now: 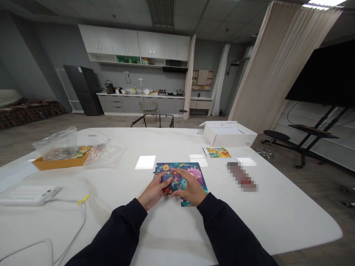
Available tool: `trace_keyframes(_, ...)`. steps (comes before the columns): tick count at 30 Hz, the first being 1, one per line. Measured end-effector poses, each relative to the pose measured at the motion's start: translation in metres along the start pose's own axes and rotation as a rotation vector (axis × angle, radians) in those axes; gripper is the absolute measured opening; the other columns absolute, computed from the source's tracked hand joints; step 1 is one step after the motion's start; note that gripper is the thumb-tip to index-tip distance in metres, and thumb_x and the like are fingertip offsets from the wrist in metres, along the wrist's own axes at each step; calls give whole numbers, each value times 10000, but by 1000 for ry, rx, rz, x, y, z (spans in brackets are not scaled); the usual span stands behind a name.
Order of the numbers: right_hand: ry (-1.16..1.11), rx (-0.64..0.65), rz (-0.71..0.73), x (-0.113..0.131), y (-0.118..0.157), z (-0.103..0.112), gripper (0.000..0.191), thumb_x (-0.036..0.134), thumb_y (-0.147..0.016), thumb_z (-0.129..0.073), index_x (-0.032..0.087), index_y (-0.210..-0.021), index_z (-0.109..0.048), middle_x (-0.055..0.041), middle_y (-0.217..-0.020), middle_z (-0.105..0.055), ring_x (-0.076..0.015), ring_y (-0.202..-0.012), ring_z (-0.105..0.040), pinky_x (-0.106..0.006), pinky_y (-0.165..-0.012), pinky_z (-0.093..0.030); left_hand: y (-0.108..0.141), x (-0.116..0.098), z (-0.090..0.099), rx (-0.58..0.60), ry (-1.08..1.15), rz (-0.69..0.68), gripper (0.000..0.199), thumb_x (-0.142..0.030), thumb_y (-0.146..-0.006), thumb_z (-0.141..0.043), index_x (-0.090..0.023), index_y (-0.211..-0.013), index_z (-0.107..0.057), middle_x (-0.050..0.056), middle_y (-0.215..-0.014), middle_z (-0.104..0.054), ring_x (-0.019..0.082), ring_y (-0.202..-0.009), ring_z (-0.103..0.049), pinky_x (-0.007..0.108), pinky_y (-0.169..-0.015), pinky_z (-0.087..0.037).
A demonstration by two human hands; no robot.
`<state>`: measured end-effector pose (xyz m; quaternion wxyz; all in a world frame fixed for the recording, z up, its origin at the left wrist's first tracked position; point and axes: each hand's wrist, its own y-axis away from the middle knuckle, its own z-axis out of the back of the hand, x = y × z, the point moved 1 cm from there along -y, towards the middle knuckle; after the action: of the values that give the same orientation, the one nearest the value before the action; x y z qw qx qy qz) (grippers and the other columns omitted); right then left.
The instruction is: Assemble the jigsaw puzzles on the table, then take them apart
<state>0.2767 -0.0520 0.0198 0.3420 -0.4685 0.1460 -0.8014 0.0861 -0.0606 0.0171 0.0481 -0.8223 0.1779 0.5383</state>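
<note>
Left hand [153, 191] and right hand [191, 188] are low over the bench [177, 231], close together, fingers curled in, neither wide. Between them is a small clump of colourful puzzle pieces [169, 183], blue and red showing, held just above a puzzle board [166, 169]. Piece count can't be told, fingers hide most of the clump. Left hand seems to grip from the near side, right hand cups over the top, and the two nearly meet around it. Dark sleeves [111, 229] run back to the bottom of the frame. Board lies flat on the bench in front of the person, purple and teal print, roughly mid-bench.

Pieces are probably light, thin, stiff card, not very slippery, though printed faces could slide on each other. Likely safest held by the edges between thumb and finger, not by narrow tabs, which could bend if squeezed. Clump could slip apart if the grip loosens.

Beyond the board sits a picture card [216, 152], with a white box [230, 135] further back. Off to the left are an orange tray [59, 163] and a plastic bag [55, 144]. Nearer the left edge are a power bank [27, 195], a cable [69, 236] and a yellow tag [83, 199]. Right of the board is a pixelated object [242, 176], too blurred to name.
</note>
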Motion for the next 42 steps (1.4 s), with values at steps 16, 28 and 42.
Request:
trace_keyframes(16, 337, 262, -86, -6, 51, 38, 364, 404, -753, -866, 247, -1075, -802, -112, -1186, -700, -292, -1113, -649, -450, -1025, -496, -1, 4, 0, 13, -86, 8, 490, -440, -713, -900, -155, -1006, -630, -12, -780, -582, 93, -634, -564, 224, -587, -499)
trace_keyframes(28, 326, -20, -142, -5, 45, 35, 397, 343, -1084, -373, 187, -1032, -735, -64, -839, -743, -181, -720, -698, -314, -754, -570, 5, 3, -4, 61, 90, 205, 351, -296, -761, -883, -133, -994, -678, 68, -865, -680, 126, -672, -640, 248, -626, -548)
trace_keyframes(42, 145, 56, -113, -9, 58, 46, 932, 466, -641, -943, 255, -1466, -564, -154, -1468, -583, -353, -1406, -499, -547, -1169, -418, 4, 4, -6, 37, 39, 111, 481, -402, -759, -880, -201, -1102, -609, -35, -770, -547, 65, -579, -501, 192, -506, -397)
